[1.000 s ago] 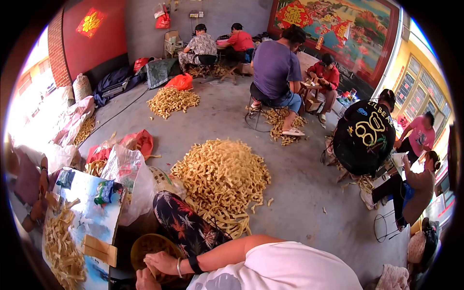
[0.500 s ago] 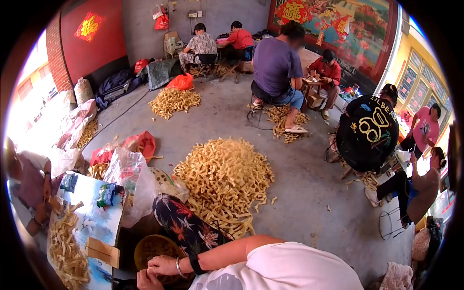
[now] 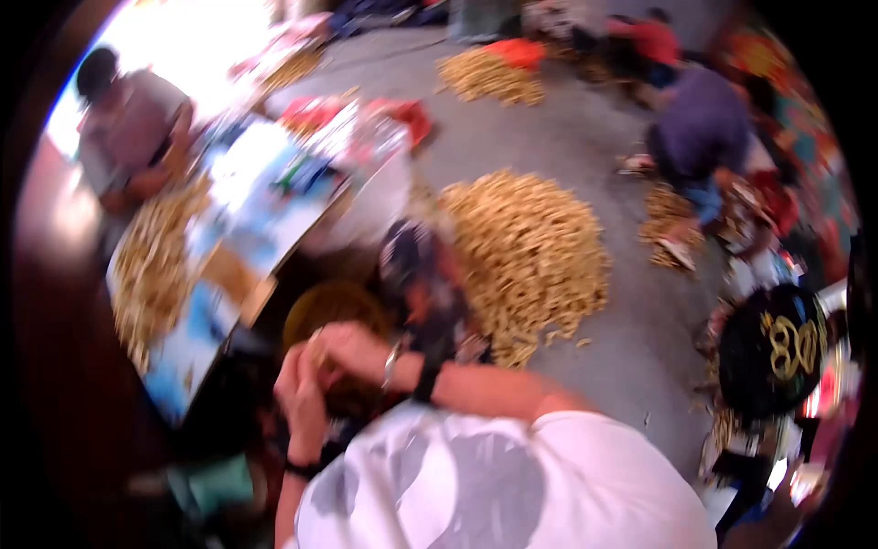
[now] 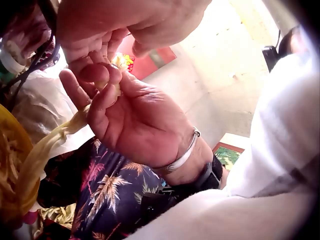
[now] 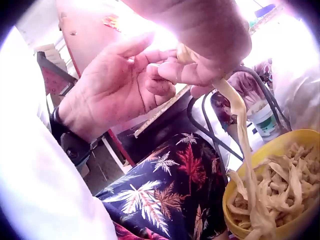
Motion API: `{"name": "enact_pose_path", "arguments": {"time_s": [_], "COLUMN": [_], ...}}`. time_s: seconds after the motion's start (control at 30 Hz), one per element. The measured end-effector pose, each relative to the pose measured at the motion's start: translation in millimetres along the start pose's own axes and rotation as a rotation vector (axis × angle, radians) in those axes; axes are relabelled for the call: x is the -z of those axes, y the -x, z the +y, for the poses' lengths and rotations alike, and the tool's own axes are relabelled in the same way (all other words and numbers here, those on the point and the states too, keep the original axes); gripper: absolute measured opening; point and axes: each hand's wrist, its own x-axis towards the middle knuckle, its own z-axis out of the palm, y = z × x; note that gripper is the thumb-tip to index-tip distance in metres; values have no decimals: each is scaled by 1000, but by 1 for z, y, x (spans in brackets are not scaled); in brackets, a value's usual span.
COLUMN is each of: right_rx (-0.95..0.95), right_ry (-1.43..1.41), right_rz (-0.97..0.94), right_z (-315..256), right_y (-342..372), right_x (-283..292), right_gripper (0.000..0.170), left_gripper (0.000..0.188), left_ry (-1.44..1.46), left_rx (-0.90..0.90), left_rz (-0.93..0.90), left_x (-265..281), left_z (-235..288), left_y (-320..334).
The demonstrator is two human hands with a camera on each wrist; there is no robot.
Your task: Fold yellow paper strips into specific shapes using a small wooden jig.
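My right hand [image 3: 352,352], with a silver bracelet and a dark wristband, pinches a long pale yellow strip [image 5: 243,135]. The strip runs from between its curled fingers down to a yellow basin [image 5: 227,200] full of similar strips. Facing it, my left hand [image 5: 120,85] has its fingers curled in at the strip's upper end, with the thumb standing apart. In the left wrist view the right hand's fingers [image 4: 102,102] curl round the strip, and the left hand [image 4: 135,25] comes down from above, fingertips against them. Both hands are over the basin's near side in the blurred head view.
To the left stands a board table [image 3: 247,178] with a heap of strips [image 3: 160,265] and a brown block [image 3: 238,279]. A large pile of short yellow pieces [image 3: 530,256] lies on the floor. Several people sit around, one [image 3: 137,128] across the table.
The head view has swung left and down, so the table, pile and basin appear farther right and higher. Both hands stay together at the strip; more of the left forearm now shows.
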Motion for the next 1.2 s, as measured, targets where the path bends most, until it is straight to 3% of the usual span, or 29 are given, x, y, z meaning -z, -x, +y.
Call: {"name": "enact_pose_path", "arguments": {"time_s": [0.03, 0.07, 0.1, 0.13, 0.23, 0.33, 0.37, 0.47, 0.5, 0.63, 0.8, 0.83, 0.93, 0.97, 1.07, 1.2], "right_rx": [232, 340, -44, 2, -108, 284, 279, 248, 229, 357, 542, 432, 533, 408, 354, 426], "right_ry": [271, 391, 113, 239, 540, 802, 758, 639, 606, 691, 969, 941, 921, 1064, 1071, 1127], "right_rz": [81, 49, 41, 49, 53, -72, -49, 52, 104, 166, 195, 204, 106, -6, 103, 163], "right_z": [14, 26, 1, 1, -33, -27, -23, -24, -24, -16, -18, -28, -28, -27, -18, -23], "right_y": [-8, -13, 1, 1, 12, 2, 1, 4, 2, 0, -4, -6, -18, -20, -25, -27], "right_x": [2, 7, -8, -9, -20, 8, 8, -5, -8, -27, -26, -27, -34, -31, -34, -35], "right_gripper": [19, 22, 22, 21, 20, 21, 21, 23, 23, 17, 13, 17, 25, 28, 28, 29], "left_gripper": [15, 11, 8, 6, 4, 6, 7, 14, 24, 26, 22, 22, 18, 16, 16, 16], "left_ry": [63, 77, -195, -231, -287, -323, -332, 786, 998, 909, 687, 618, 503, 481, 488, 313], "left_rx": [66, 0, -57, -165, -230, -198, -178, 182, 205, 184, 139, 133, 120, 114, 219, 184], "left_rz": [16, 85, 94, 159, 217, 182, 163, -54, -63, -15, 97, 75, 12, -7, -38, -65], "left_x": [-5, -7, 3, 6, 28, 41, 46, 58, 56, 19, 24, 27, 24, 22, 23, 31], "left_z": [4, -19, -21, -30, -35, -30, -29, -55, -64, -38, -42, -42, -36, -32, -30, -42], "left_y": [1, 0, 1, 0, -2, -10, -12, -17, -18, 1, -2, -2, 3, 5, 9, 13]}}
